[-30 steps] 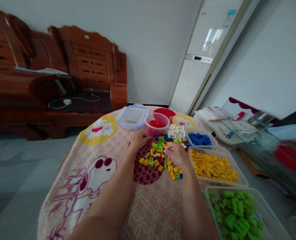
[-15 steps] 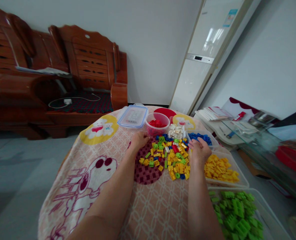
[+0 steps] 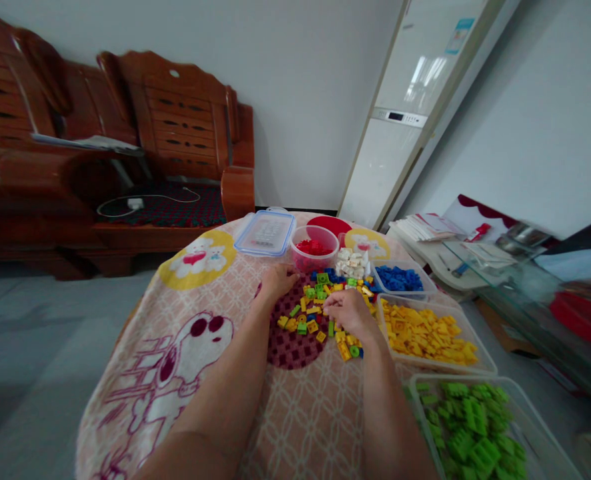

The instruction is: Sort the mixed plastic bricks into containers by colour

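A living room w/ a carved wooden bench [image 3: 175,120] at the left wall and a tall white air conditioner [image 3: 400,120] in the corner. In front stands a table under a pink cloth [image 3: 175,360] printed w/ a cartoon dog.

The mixed pile of small building bricks [image 3: 308,308] lies in the middle of the cloth, on a dark red patch. It is mostly yellow and green, w/ some blue and red pcs, loose and one layer deep.

The right hand [image 3: 348,310] is on the pile's right part, knuckles up, fingers bent down and close together. I cannot tell if they pinch a brick. The left hand [image 3: 275,280] rests at the pile's far-left edge, fingers loosely curled. What is under them is hidden.

Around the pile:
- yellow-brick tray [image 3: 488,363], just right of the right hand
- green-brick box [image 3: 535,420], nearer the person
- blue-brick tub [image 3: 428,288]
- red-brick bowl [image 3: 315,233]
- small heap of white bricks [image 3: 351,262], w/o a container, touching the pile's far side
- clear lid [image 3: 266,233]

Risks, as I judge:
- The bricks are tiny and smooth, so one can slip from the fingertips and fall in among the other colours.
- The right forearm crosses close to the yellow tray's rim and can push it.
- The cloth is soft, so dragging a hand can pull it and scatter pcs toward the table edge.
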Motion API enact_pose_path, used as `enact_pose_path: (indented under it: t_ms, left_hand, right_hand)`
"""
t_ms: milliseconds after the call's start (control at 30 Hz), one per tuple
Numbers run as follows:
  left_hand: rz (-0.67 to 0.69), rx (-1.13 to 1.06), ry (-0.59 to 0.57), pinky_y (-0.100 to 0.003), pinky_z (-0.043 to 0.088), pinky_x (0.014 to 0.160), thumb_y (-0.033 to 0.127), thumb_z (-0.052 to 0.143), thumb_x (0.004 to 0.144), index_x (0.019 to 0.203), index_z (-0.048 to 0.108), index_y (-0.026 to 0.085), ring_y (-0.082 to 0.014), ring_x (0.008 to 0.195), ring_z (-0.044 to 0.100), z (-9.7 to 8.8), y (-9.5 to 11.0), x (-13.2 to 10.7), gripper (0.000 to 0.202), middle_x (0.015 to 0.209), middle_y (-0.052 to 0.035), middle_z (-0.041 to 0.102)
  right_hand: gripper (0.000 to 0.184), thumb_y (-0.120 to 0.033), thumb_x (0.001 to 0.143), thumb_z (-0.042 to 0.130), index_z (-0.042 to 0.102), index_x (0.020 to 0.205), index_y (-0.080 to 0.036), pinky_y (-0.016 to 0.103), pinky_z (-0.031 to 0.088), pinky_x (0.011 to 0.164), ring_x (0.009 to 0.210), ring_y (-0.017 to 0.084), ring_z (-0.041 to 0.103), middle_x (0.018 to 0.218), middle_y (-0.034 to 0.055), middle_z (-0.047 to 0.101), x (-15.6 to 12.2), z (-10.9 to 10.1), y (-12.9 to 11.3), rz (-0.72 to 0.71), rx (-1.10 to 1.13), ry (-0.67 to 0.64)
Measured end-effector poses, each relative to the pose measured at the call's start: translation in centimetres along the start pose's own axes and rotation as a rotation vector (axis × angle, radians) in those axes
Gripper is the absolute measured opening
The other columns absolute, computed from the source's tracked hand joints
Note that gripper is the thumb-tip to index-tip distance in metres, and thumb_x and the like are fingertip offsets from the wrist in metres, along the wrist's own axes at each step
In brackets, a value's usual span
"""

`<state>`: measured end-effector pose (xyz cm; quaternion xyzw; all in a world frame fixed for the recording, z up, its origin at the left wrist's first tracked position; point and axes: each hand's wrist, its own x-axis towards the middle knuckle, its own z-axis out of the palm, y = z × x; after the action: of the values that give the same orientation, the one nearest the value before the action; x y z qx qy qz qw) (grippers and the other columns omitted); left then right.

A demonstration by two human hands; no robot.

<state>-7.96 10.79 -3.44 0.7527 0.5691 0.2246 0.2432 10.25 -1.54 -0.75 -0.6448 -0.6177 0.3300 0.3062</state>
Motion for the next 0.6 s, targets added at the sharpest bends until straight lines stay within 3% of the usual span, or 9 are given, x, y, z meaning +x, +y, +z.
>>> enact_pose_path:
  t_ms: [200,433,600]
  left_hand:
    - [-0.007,0.026,0.011,-0.024,0.04,0.064,0.031,0.058,0.085,0.091,0.078,0.02,-0.0164,0.072,0.061,0.2,-0.2,0.2,0.024,0.076,-0.0025,0.073]
    - [0.004,0.035,0.004,-0.024,0.04,0.065,0.03,0.057,0.085,0.092,0.078,0.019,-0.0161,0.071,0.061,0.3,-0.3,0.3,0.025,0.079,-0.0035,0.073]
    - [-0.004,0.011,-0.006,-0.023,0.039,0.064,0.029,0.057,0.086,0.096,0.078,0.02,-0.0149,0.07,0.059,0.1,-0.1,0.0,0.025,0.077,-0.0022,0.073]
  right_hand:
    - [0.019,-0.014,0.072,0.063,0.079,0.077,-0.023,0.025,0.045,0.069,0.069,0.017,0.065,0.064,0.0005,0.071,-0.1,1.3,-1.2,-0.084,-0.241,-0.089]
    - [0.019,-0.021,0.073,0.07,0.079,0.089,-0.025,0.024,0.039,0.064,0.071,0.016,0.063,0.071,0.0001,0.072,0.1,2.1,-1.5,-0.12,-0.419,-0.123]
    - [0.011,-0.021,0.075,0.071,0.077,0.085,-0.022,0.024,0.038,0.063,0.071,0.016,0.063,0.072,0.0017,0.071,-0.1,2.5,-1.9,-0.104,-0.465,-0.122]
